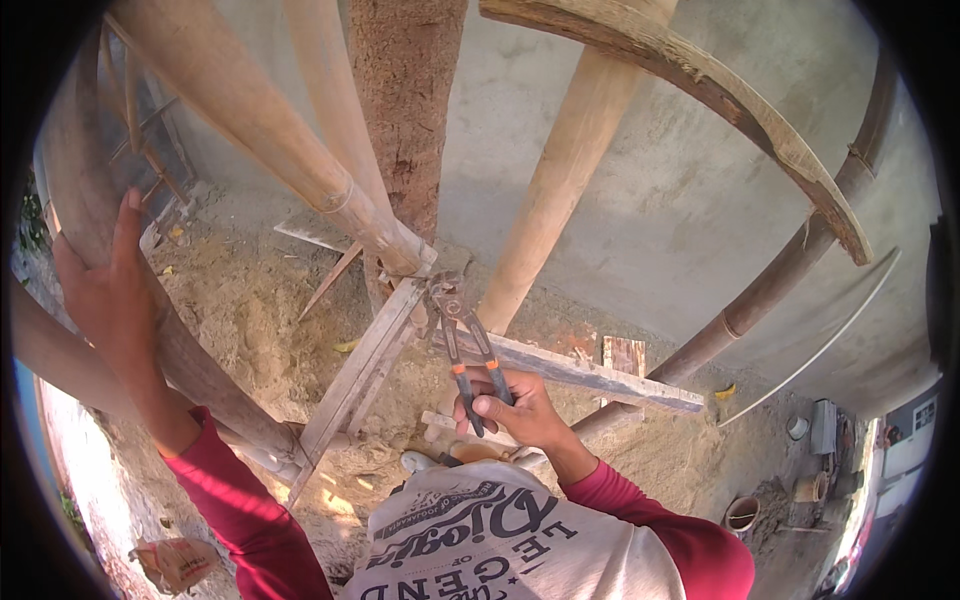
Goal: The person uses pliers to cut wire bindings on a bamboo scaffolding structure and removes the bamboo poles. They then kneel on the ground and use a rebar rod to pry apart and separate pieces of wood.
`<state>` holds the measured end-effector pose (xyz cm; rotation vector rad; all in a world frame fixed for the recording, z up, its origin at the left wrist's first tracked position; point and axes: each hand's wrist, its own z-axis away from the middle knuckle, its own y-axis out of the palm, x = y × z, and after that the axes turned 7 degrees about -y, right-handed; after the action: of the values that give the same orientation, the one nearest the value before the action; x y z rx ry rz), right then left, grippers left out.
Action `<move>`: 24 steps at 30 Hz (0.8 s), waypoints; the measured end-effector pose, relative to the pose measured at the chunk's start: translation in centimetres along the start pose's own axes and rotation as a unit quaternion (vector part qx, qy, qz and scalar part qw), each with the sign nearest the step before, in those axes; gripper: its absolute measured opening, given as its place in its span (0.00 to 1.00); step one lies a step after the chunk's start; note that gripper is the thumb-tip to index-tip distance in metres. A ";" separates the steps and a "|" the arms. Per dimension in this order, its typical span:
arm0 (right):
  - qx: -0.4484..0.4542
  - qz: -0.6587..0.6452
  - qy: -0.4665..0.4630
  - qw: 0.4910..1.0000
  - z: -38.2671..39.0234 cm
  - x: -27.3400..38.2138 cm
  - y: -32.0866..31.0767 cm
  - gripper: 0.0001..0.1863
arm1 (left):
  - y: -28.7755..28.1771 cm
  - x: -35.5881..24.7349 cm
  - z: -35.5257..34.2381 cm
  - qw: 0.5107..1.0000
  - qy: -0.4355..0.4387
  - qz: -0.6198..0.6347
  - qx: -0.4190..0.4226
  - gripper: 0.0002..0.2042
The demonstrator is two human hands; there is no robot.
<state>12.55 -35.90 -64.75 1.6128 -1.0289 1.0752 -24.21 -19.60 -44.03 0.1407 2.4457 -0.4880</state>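
Observation:
My right hand [520,408] is closed round the handles of a pair of pincers [455,340] with black and orange grips. Their metal jaws are at the lower end of a pale bamboo pole [300,165], beside the upper end of a narrow wooden plank [365,375]. Off to the left, my left hand [108,310] is wrapped round a thick, darker bamboo pole [185,365], one finger pointing up along it. The far side of that grip is hidden. Whether the jaws hold a nail or wire is too small to tell.
A tree trunk [405,110] and another bamboo pole [560,170] stand before a grey plastered wall [740,230]. A weathered curved board [700,75] hangs across the upper right. A wooden beam [580,370] juts rightward. On sandy ground lie a crumpled bag [175,562] and a bucket [742,514].

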 end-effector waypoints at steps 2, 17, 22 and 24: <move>0.025 -0.012 -0.028 0.999 0.7 0.7 -0.2 0.27 | -0.4 1.5 -1.1 0.999 -0.008 -0.032 -0.014 0.43; 0.120 -0.008 0.064 0.991 8.3 -1.6 -5.6 0.20 | -0.1 0.5 -0.1 0.999 0.022 0.014 0.034 0.43; 0.191 -0.011 0.092 0.977 7.2 -2.1 -5.7 0.19 | -5.0 -2.4 7.9 0.983 0.155 0.051 -0.089 0.41; 0.207 -0.019 0.089 0.974 6.6 -2.8 -5.2 0.19 | -7.1 -0.9 13.2 0.977 0.152 0.114 -0.099 0.30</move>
<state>17.94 -40.62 -69.98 1.8116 -0.6802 1.4486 -17.57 -31.21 -50.97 0.4349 2.7131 -0.1245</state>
